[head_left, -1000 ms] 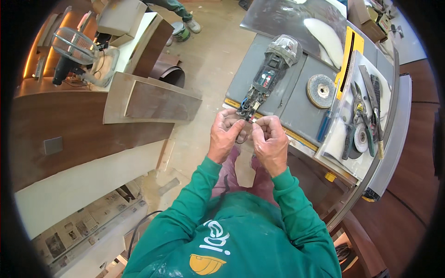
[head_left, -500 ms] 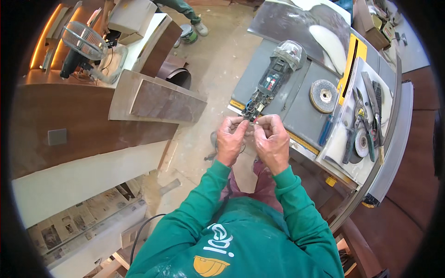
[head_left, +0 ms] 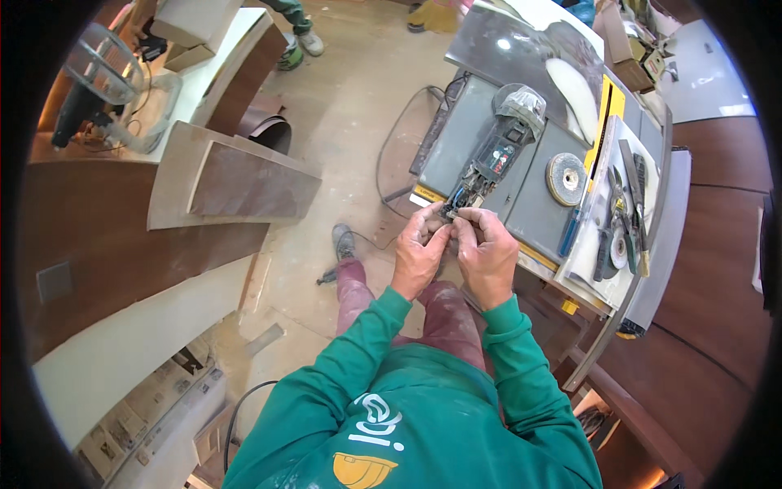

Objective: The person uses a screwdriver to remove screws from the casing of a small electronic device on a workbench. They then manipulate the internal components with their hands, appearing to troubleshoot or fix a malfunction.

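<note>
An angle grinder [head_left: 497, 152] with its rear casing off lies on the grey saw table [head_left: 531, 175], its clear guard at the far end. Bare wires and inner parts [head_left: 466, 192] stick out toward me at the table's near edge. There, the fingertips of my left hand [head_left: 419, 253] and my right hand [head_left: 487, 257] pinch close together. Both hands are closed at the wire end; the small piece between the fingers is too hidden to name. Dust coats my fingers.
Right of the grinder lie an abrasive flap wheel [head_left: 566, 179], a blue slim tool [head_left: 569, 233] and tin snips [head_left: 614, 213]. Panels [head_left: 252, 183] jut out on the left, near a fan [head_left: 102, 69]. A cable [head_left: 381, 155] trails across the floor. Another person's legs [head_left: 297, 23] show at the back.
The view has shifted, bringing more of my legs and a floor cable into sight. My fingers remain at the wire end, with small changes in their pinch.
</note>
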The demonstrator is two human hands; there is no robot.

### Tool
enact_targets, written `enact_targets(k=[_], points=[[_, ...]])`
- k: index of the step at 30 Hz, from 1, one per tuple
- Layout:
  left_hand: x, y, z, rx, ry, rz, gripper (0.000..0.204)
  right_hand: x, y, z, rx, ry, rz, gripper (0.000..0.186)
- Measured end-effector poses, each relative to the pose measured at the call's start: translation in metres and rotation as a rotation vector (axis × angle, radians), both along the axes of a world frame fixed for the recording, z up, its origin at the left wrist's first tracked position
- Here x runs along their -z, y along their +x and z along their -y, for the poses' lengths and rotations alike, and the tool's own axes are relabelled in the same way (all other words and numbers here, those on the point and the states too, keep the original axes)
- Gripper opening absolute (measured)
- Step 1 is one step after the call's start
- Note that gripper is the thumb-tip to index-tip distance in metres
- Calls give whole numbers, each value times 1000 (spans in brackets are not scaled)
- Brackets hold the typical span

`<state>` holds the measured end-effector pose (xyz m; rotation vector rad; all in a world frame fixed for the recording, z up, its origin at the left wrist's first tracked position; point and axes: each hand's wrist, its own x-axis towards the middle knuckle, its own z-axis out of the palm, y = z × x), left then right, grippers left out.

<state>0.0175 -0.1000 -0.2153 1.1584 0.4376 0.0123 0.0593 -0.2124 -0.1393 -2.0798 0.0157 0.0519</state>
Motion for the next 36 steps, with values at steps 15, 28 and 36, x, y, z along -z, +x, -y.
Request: enact_targets(k=[15,28,36], points=[[10,5,-26,223,-121,-21,46,-10,-5,-51,107,-476,106,10],[15,7,-27,218,-214,14,46,-8,-2,-58,150,-432,69,11],[17,7,-27,221,-186,1,45,0,-8,-46,82,-434,174,15]])
